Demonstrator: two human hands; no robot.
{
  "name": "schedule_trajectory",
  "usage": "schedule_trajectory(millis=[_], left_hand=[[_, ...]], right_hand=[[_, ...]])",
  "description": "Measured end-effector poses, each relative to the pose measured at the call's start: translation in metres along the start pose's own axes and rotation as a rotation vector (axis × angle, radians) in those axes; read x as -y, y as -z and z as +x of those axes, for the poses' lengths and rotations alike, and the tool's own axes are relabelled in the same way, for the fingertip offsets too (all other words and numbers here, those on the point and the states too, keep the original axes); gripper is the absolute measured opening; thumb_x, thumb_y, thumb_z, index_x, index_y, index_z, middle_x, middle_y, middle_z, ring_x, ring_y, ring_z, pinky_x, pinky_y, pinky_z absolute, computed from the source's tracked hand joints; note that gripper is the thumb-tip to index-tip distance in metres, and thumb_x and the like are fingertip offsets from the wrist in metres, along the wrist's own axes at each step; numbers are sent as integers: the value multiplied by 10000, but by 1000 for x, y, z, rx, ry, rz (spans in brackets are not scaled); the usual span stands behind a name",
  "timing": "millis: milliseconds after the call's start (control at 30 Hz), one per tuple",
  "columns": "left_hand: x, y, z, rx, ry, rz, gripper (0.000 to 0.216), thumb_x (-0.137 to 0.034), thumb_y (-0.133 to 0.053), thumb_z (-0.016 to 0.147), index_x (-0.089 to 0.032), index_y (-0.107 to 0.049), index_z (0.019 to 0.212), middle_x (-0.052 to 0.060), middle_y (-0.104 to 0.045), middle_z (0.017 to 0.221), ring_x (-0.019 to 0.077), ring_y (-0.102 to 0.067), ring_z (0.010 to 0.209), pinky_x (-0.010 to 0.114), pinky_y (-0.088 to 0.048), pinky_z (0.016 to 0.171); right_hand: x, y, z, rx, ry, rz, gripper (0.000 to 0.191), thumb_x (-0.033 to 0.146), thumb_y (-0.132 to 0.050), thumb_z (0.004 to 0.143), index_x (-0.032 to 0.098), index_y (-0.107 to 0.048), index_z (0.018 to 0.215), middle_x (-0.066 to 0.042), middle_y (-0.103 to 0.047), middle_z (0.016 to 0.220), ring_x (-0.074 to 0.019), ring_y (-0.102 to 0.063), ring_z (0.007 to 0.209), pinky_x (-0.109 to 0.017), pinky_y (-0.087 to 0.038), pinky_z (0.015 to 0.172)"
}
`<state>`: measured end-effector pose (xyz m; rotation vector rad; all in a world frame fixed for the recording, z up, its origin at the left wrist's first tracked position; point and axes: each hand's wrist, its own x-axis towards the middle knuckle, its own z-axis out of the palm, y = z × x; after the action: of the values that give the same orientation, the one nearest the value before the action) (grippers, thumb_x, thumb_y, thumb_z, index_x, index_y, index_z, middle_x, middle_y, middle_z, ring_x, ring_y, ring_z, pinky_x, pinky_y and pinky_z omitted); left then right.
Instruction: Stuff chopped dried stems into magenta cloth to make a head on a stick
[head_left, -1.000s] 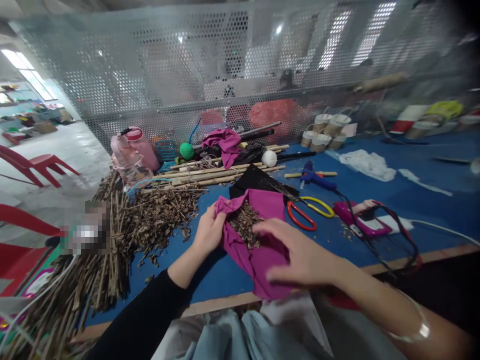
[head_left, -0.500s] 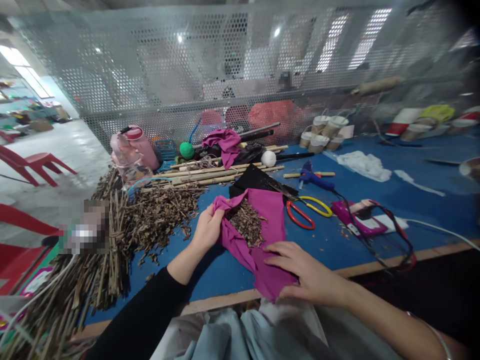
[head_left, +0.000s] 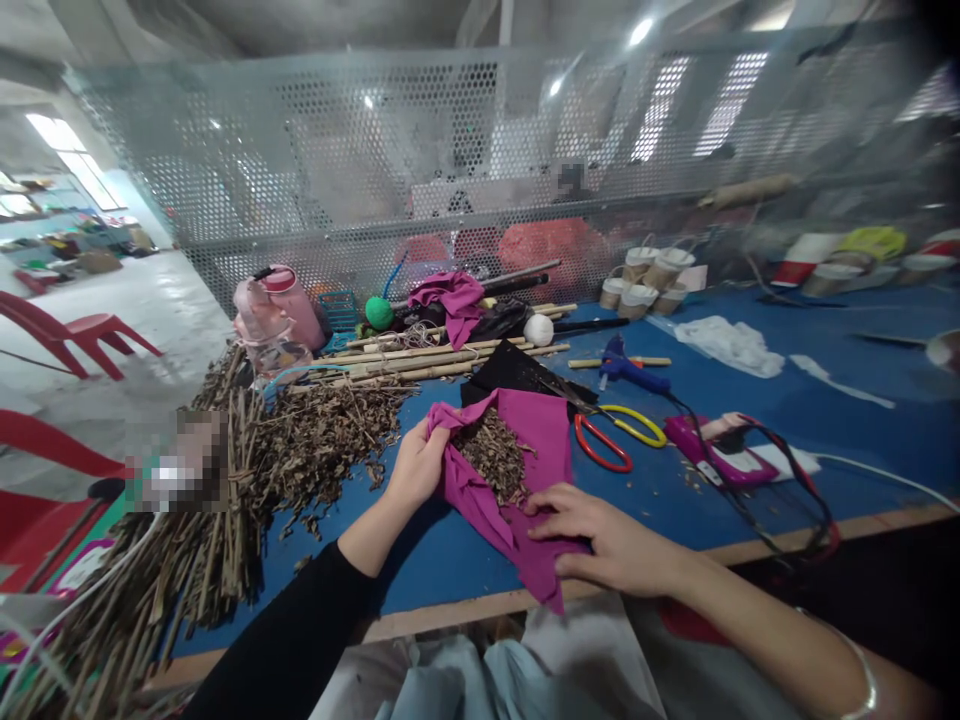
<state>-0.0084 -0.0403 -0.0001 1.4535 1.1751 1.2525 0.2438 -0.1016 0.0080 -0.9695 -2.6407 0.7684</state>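
Observation:
A magenta cloth [head_left: 546, 425] lies on the blue table with a heap of dry, crumbled brown leaves [head_left: 491, 455] on it. At the cloth's left side, my left hand [head_left: 418, 462] is closed on a bunched edge. My right hand [head_left: 600, 540] is at the near right part, fingers curled over the fabric and thumb beneath; its fingertips come close to the leaves. Behind the cloth lies a piece of black fabric [head_left: 499, 370]. Scissors [head_left: 604, 440] with one red and one yellow handle rest just right of it.
Left of my hands are a loose leaf pile [head_left: 330, 440] and a bundle of dry stalks [head_left: 225, 520]. A blue glue gun [head_left: 634, 372], a purple power strip [head_left: 724, 450] with cables and several paper cups [head_left: 637, 300] stand right. Bamboo sticks [head_left: 420, 362] lie behind, before a perforated metal screen [head_left: 337, 180].
My right fingers have curled in and drawn together on the cloth, and its near edge has shifted into a hanging point. My left hand keeps its hold. The view has tilted slightly upward.

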Motion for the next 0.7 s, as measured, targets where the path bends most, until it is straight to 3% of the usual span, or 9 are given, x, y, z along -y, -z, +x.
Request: schedule_trajectory(millis=[167,300,400,500,600,700], left_hand=[[3,0,2,4,-18,-5,287,-325,-454,877,-131,-652,949,58,-673,951,206,-596,954,300,-427,900],[1,1,2,26,-27,0,278,-305,-458,873,-128,-657,953,62,-669,959,213,-584,990,303,-412,925],[-2,1,2,63,-35,-41,304,-317,-459,879,-131,-648,1028,71,-664,1042,211,-574,1022,301,-395,946],[-4,1,1,118,-38,-121,302,-311,-452,885,-142,-634,1057,62,-656,1080,199,-565,1029,285,-387,948],[-7,2,-1,133,-16,-174,275,-310,-434,883,-138,-627,977,45,-663,980,185,-573,931,274,-416,879],[-13,8,-4,151,-12,-84,351,-383,-357,910,-140,-609,889,44,-647,898,192,-563,877,292,-422,842]], right_hand=[[-5,-4,6,-46,105,-52,198,243,-547,877,196,-698,996,-116,-622,1142,-210,-559,1064,-347,-455,900],[5,-2,23,-191,255,-173,210,179,-433,916,172,-642,926,-99,-665,974,-208,-570,938,-387,-424,856],[15,8,48,-376,304,-188,199,174,-386,926,167,-584,945,-79,-662,869,-190,-568,826,-373,-418,817],[18,13,78,-538,241,-128,202,189,-361,933,165,-562,941,-80,-660,854,-175,-582,777,-298,-437,721],[15,8,105,-616,70,-95,170,231,-414,925,185,-576,901,-58,-676,849,-172,-615,767,-264,-427,674],[8,-1,121,-697,-92,-139,168,266,-450,913,191,-597,887,-47,-683,818,-183,-628,734,-263,-407,641]])
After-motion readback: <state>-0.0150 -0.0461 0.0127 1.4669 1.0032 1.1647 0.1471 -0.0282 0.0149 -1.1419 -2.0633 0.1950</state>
